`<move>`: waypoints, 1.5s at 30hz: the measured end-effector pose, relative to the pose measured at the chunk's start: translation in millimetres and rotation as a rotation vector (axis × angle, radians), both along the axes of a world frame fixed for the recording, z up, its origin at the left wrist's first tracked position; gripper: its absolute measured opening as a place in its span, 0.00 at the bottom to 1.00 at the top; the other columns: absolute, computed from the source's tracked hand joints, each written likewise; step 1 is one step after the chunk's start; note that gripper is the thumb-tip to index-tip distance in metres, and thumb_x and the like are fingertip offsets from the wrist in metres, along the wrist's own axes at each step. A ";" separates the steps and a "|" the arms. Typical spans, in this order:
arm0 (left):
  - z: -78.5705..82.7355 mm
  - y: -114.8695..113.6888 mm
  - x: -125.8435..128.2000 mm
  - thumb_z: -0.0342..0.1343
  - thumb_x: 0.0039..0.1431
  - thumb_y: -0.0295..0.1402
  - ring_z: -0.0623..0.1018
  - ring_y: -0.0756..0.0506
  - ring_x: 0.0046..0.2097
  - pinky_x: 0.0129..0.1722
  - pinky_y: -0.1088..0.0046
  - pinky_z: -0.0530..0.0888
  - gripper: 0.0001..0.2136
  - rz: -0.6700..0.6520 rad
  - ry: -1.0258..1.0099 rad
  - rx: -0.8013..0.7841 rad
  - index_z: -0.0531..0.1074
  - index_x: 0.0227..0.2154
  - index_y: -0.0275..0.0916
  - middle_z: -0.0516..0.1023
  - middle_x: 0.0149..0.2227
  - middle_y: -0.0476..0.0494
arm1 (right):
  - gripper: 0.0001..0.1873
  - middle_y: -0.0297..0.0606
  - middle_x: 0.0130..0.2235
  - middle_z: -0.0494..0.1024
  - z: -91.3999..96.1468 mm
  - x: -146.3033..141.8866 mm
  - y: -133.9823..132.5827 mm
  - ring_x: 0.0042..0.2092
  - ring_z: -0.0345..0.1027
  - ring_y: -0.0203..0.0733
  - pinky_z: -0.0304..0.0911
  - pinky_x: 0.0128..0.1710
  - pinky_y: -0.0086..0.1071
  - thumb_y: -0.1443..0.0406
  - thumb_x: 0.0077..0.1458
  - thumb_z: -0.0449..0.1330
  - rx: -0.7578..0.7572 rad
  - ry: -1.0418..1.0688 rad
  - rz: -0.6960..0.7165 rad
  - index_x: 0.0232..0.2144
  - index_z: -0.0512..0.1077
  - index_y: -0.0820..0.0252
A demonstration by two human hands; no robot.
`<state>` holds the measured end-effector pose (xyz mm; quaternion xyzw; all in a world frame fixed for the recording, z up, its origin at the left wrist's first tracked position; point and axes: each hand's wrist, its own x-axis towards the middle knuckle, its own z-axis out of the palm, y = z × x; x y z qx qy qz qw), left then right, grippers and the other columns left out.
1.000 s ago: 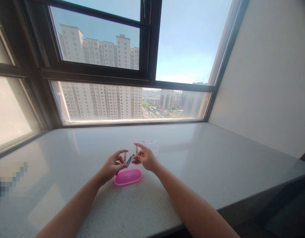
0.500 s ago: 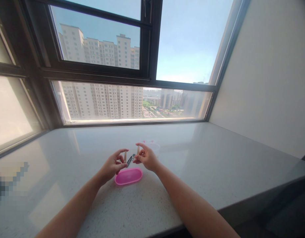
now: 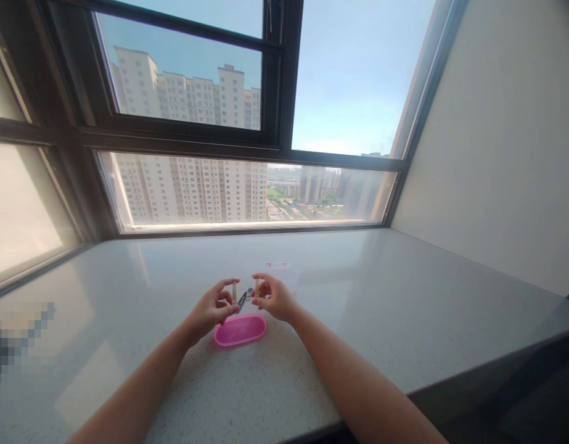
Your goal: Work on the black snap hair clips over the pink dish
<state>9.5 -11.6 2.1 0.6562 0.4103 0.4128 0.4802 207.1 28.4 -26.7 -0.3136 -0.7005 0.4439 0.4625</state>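
Observation:
My left hand (image 3: 217, 303) pinches a short tan stick-like piece (image 3: 235, 292) upright between thumb and index finger. Facing it, my right hand (image 3: 274, 297) holds a similar tan stick-like piece (image 3: 257, 287) upright, also between thumb and index finger. Both pieces are too small to name, and a gap separates them. Between and behind the hands lie small dark metal items (image 3: 242, 298), one slim and pointed, partly hidden by my fingers. Just below the hands sits an oval pink tray (image 3: 240, 330), with nothing visible inside; my left fingers overlap its far left rim.
A clear lid or case with pink tabs (image 3: 284, 266) lies behind my right hand. Everything rests on a pale speckled stone sill (image 3: 238, 394). Dark-framed windows (image 3: 284, 151) rise behind, and a white wall (image 3: 497, 154) bounds the right. A blurred patch covers the left edge.
My right index finger has come down and bent over the top of its tan piece, and that hand has shifted slightly. The left hand is nearly unchanged.

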 end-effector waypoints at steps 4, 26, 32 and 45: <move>3.0 -1.8 0.7 0.62 0.46 0.36 0.66 0.55 0.22 0.18 0.81 0.63 0.30 -0.016 -0.005 0.000 0.58 0.53 0.41 0.67 0.27 0.53 | 0.31 0.35 0.32 0.73 3.0 -0.7 -3.3 0.30 0.68 0.37 0.68 0.24 0.31 0.70 0.41 0.63 -0.002 -0.028 0.006 0.50 0.62 0.60; -1.8 6.3 -1.2 0.56 0.51 0.45 0.65 0.54 0.23 0.18 0.80 0.57 0.20 0.097 -0.041 0.011 0.68 0.43 0.38 0.67 0.27 0.51 | 0.27 0.39 0.38 0.75 7.7 3.2 -7.2 0.38 0.69 0.40 0.66 0.33 0.33 0.62 0.48 0.62 0.218 -0.152 -0.104 0.51 0.61 0.59; -3.6 12.0 -6.4 0.51 0.54 0.48 0.70 0.49 0.29 0.27 0.74 0.65 0.21 0.150 -0.186 0.023 0.74 0.37 0.33 0.73 0.30 0.44 | 0.25 0.41 0.39 0.75 9.5 4.1 -6.0 0.43 0.68 0.44 0.60 0.48 0.43 0.55 0.50 0.60 0.191 0.009 -0.050 0.49 0.64 0.60; -0.2 11.1 -9.0 0.54 0.54 0.45 0.77 0.40 0.40 0.39 0.65 0.70 0.19 0.008 -0.446 -0.255 0.73 0.39 0.32 0.79 0.38 0.34 | 0.28 0.48 0.40 0.76 7.6 0.4 -2.8 0.40 0.72 0.47 0.61 0.46 0.47 0.49 0.50 0.57 -0.192 0.354 0.183 0.46 0.65 0.63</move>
